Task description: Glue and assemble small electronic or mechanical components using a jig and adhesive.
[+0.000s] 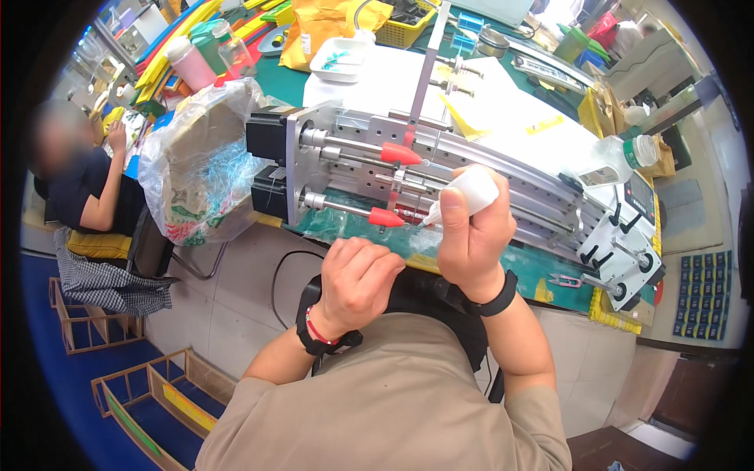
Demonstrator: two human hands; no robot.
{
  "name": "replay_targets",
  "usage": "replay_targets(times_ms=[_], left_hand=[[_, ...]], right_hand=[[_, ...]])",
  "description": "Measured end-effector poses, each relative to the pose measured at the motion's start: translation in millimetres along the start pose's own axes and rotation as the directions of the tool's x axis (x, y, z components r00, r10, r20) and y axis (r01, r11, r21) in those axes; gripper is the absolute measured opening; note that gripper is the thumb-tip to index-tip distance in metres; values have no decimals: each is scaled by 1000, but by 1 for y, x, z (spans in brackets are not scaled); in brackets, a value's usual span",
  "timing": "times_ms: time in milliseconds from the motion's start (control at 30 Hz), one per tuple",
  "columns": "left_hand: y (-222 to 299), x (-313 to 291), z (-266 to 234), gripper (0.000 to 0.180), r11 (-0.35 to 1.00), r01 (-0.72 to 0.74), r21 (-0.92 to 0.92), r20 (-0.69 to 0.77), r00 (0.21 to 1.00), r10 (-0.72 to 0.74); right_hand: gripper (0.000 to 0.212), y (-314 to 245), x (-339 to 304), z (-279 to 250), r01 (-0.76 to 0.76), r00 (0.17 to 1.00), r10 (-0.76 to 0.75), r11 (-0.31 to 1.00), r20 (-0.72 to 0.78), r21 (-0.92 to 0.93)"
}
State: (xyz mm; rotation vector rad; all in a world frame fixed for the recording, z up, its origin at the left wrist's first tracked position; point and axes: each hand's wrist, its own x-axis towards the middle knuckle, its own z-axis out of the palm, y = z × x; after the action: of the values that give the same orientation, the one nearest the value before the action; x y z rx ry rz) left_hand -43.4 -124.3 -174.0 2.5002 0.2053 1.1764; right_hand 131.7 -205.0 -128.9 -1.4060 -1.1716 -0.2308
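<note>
My right hand (481,245) grips a small white squeeze bottle (474,188), tilted so that its nozzle points down and left. The nozzle tip is close to the lower of two red cone-shaped pieces (386,217); I cannot tell whether they touch. The upper red cone (401,154) sits on a parallel shaft of a metal machine (377,125) with black motors (269,135) at its left end. Just below the lower cone, at the table's front edge, my left hand (357,276) is closed with curled fingers. Anything inside them is hidden.
Left of the machine hangs a see-through plastic bag (192,169) with bluish strands inside. Pink-handled snips (565,280) lie at the front right. A jar with a green collar (620,159), a white tray (340,59) and a yellow basket (407,30) stand farther back. Another person (98,177) sits at left.
</note>
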Motion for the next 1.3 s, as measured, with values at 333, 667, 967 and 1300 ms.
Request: replay_targets(times_ms=[333,667,967,1300], left_hand=[[1,7,2,23,998,-69,17,5,998,69],[0,23,-1,26,985,-123,-118,13,992,125],[7,35,-18,12,901,71,-428,166,986,1],[13,69,-29,9,935,132,-329,352,936,-8]], right_hand=[[32,6,0,-18,3,1000,-4,998,-11,-56],[31,-3,3,-28,-125,991,124,992,39,27],[26,-21,77,-166,110,828,-204,973,-523,-205],[28,8,111,-203,-334,914,136,787,-382,-519]])
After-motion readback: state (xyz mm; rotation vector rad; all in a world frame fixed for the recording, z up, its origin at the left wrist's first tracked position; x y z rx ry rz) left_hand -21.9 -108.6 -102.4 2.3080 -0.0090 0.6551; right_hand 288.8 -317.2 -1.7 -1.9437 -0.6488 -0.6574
